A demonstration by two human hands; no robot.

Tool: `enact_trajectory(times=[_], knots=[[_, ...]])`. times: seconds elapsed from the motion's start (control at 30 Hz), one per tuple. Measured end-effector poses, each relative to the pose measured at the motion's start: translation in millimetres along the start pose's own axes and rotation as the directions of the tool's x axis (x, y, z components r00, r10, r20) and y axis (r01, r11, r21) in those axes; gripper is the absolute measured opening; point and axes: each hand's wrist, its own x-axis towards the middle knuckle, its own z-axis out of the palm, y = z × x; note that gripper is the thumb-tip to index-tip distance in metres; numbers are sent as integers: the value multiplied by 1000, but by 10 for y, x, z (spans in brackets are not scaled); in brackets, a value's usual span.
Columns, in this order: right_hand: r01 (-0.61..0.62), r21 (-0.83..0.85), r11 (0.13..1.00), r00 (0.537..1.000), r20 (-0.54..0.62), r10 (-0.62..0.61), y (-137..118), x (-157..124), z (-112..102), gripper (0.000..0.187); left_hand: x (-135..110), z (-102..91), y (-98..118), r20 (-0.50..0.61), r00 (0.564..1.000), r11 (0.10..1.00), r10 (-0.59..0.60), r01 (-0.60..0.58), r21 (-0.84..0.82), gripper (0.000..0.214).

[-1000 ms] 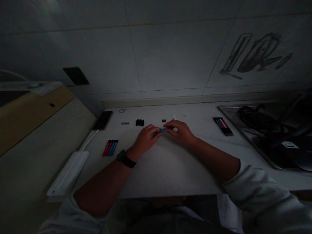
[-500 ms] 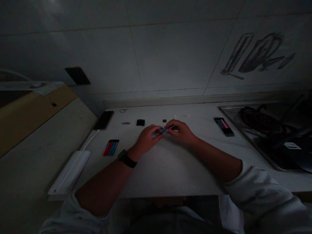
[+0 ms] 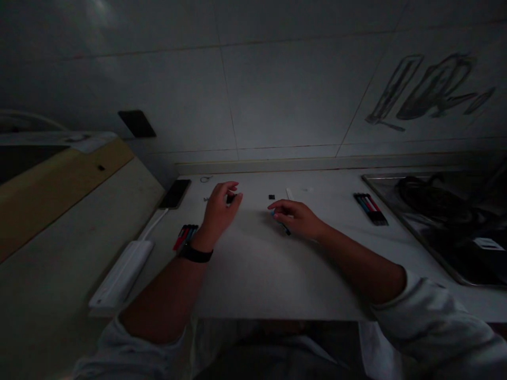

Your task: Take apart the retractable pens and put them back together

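Observation:
My left hand (image 3: 222, 208) hovers over the row of small black pieces (image 3: 230, 198), thumb and fingers apart; the pieces show partly between them. Whether a fingertip touches them I cannot tell. Held between thumb and fingers of my right hand (image 3: 295, 217) is a slim blue tube with a black end (image 3: 285, 228), tilted down to the right. Part of it is hidden by the fingers. Beside my left wrist lie several red and blue tubes with black ends (image 3: 186, 235), partly covered. A few small coiled pieces (image 3: 206, 199) peek out left of my left hand.
A small dark square (image 3: 271, 197) and a white strip (image 3: 289, 194) lie behind my right hand. Several slim black, red and blue pieces (image 3: 370, 208) lie at right, near a metal-rimmed tray (image 3: 412, 240). A phone (image 3: 175, 193) and white power strip (image 3: 122, 274) are at left.
My left hand has let go of the blue tube and moved left to the black pieces. My right hand keeps the tube and has shifted slightly right and nearer to me.

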Motion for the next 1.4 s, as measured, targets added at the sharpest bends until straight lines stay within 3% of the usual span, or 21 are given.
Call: enact_trajectory(times=[0.1,0.23,0.43,0.7,0.9,0.97,1.03,1.13,1.2,1.4], knots=[[22,-118,993,986,170,-2,-74,-50,15,21,123,-255,-255,-14,999,959,-51,53,277,34],[77,-263,962,923,384,31,-190,-103,43,13,131,-421,-571,59,981,808,-186,118,577,34],[229,-387,893,888,458,-30,-209,-119,98,13,43,-340,-785,137,949,736,-286,126,665,33],[303,-383,872,874,477,-95,-144,-121,89,13,38,-263,-904,124,956,723,-267,113,681,20],[272,-410,870,926,358,-121,-146,-101,55,22,127,-254,-765,60,986,876,-153,108,470,10],[246,-434,867,950,287,-126,-120,-79,32,23,153,-205,-655,4,992,950,-128,122,288,11],[222,-458,861,967,213,-137,-83,-33,12,23,155,-131,-535,-42,980,979,-197,199,43,15],[207,-519,829,977,154,-147,-33,113,6,24,122,-22,-369,-11,917,871,-399,375,-318,24],[205,-565,799,977,170,-130,-16,273,30,26,97,20,-291,21,878,776,-478,433,-459,27],[173,-711,682,961,274,42,20,896,276,45,82,11,-287,48,825,634,-562,468,-616,39]])
